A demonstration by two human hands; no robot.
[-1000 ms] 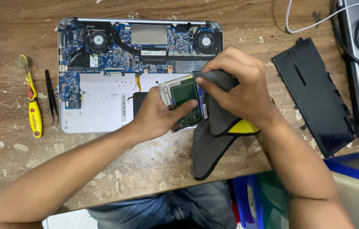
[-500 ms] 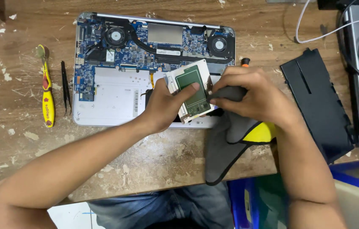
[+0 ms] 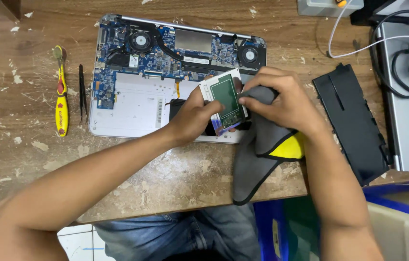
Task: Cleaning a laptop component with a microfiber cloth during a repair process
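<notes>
Worn wood forms the bench (image 3: pixel 166 179), chipped and flecked with pale paint. At far left a yellow-handled tool (image 3: pixel 61 96) and black tweezers (image 3: pixel 83 94) are laid side by side, untouched, just beside the opened laptop (image 3: pixel 132 104); its circuit board, two fans and pale lower panel are exposed.

Over the laptop's lower right the left hand (image 3: pixel 192 118) is closed on a flat module (image 3: pixel 226 100) — green-faced, silver-framed — gripped along its lower left edge, thumb on top. A second ago the module was held lower and nearer the body, with the right hand over most of it; it has since been raised and turned so that the green face is shown nearly in full. The right hand (image 3: pixel 284 104) is closed on a grey cloth (image 3: pixel 257 159), and cloth-covered fingertips are pressed against the module's right edge. The shift is judged to mean that wiping has passed from the face to the edge — cleaning in progress, not finished.

A black cover (image 3: pixel 352 123) is laid at right, well apart from the hands, beside cables (image 3: pixel 407 46).

Hidden or unclear: the module's underside and lower right corner, the dark recess beneath the left hand, the yellow object (image 3: pixel 289 147) wrapped in the cloth, and the fingers under the cloth. The cover's far side and the grey device at the right margin are cut off.
</notes>
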